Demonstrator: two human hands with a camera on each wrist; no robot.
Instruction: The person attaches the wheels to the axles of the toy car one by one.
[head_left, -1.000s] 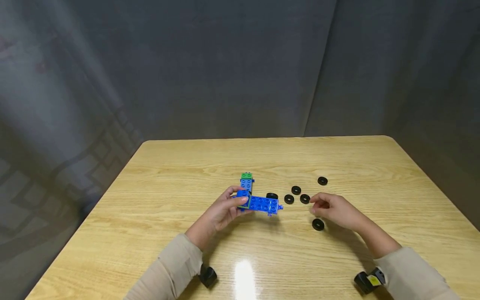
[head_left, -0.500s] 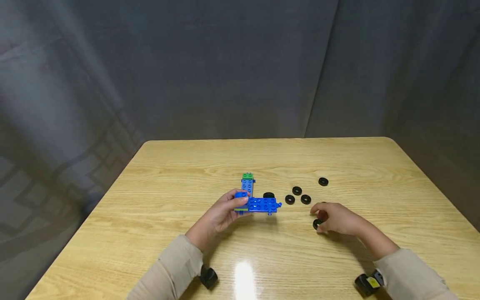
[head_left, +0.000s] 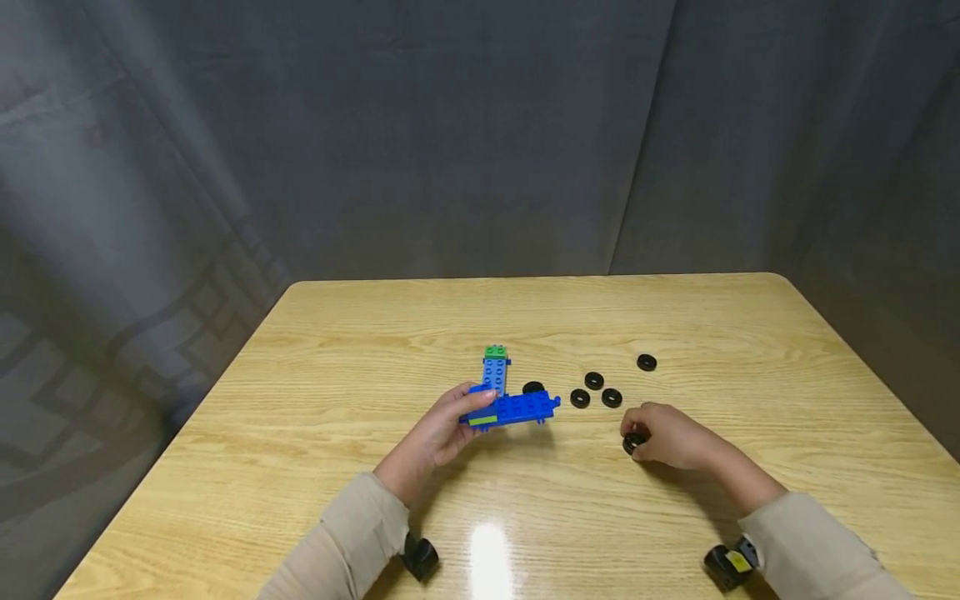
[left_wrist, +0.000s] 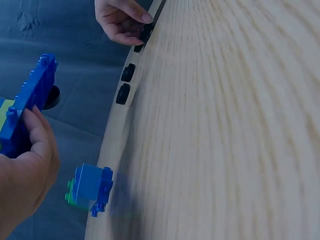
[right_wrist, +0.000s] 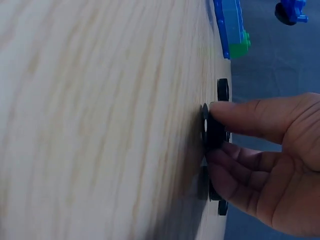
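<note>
My left hand (head_left: 442, 427) holds a blue building-block vehicle base (head_left: 525, 407) by its left end, thumb on top. The base is tilted and off the table, with a yellow-green strip at the gripped end and peg-like axle ends along its side. One black wheel (head_left: 533, 387) sits on its far side; the left wrist view also shows this wheel (left_wrist: 52, 98). Low over the table at right, my right hand (head_left: 675, 437) pinches a black toy wheel (right_wrist: 215, 131) between thumb and fingers. Fingers partly hide that wheel in the head view.
Behind the left hand stands a second block piece (head_left: 495, 372), lighter blue with a green end. Several loose black wheels lie between the hands, one being this wheel (head_left: 580, 398). Farther back is another wheel (head_left: 647, 362). All rest on the wooden table (head_left: 375, 333).
My right hand has moved slightly down and toward me, and its fingers have closed on the near wheel. My left hand has tilted the blue base, raising its right end.
</note>
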